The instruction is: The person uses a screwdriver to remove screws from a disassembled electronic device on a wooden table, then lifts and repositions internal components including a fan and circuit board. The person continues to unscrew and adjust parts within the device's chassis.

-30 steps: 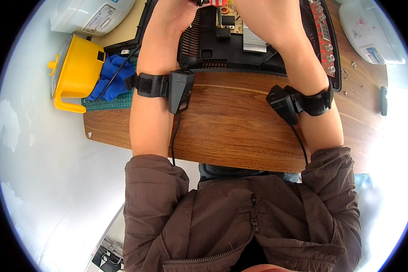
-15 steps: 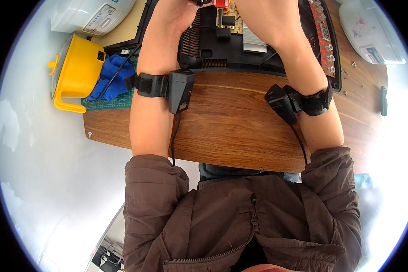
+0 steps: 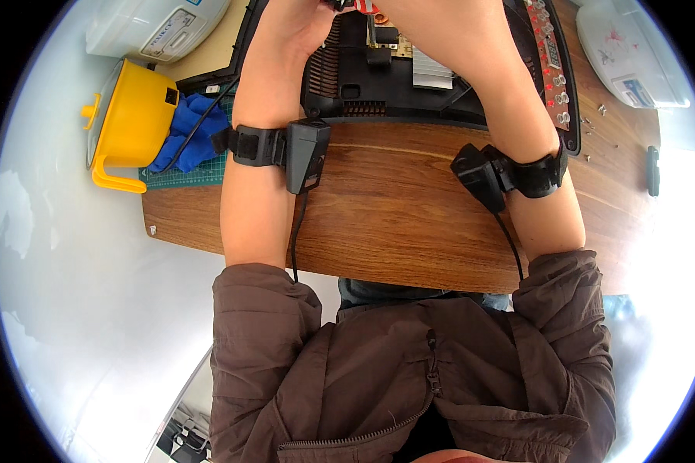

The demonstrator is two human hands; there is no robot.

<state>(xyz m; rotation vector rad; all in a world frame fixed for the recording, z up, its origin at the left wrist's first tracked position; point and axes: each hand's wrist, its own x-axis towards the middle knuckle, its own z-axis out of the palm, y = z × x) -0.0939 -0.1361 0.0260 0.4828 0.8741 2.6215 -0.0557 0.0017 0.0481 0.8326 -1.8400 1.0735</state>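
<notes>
A pale label [image 3: 169,35] with dark printed lettering sits on the left tub [image 3: 114,31]; the blue-and-white label [image 3: 635,92] on the right tub [image 3: 606,58] is too small to read.

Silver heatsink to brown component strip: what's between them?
Head view: the right forearm lies between them, with the black casing showing beside it.

Counted: two bare hands [image 3: 301,23] [image 3: 432,19]; two black forearm-strapped devices [image 3: 309,154] [image 3: 479,176]; one black appliance housing [image 3: 401,102]; one silver heat sink [image 3: 431,71]; one red-and-white handle [image 3: 365,6]; two plastic tubs [image 3: 123,21] [image 3: 629,46]; one yellow pot [image 3: 137,112]; one blue cloth [image 3: 184,117]; one green cutting mat [image 3: 197,177].
</notes>
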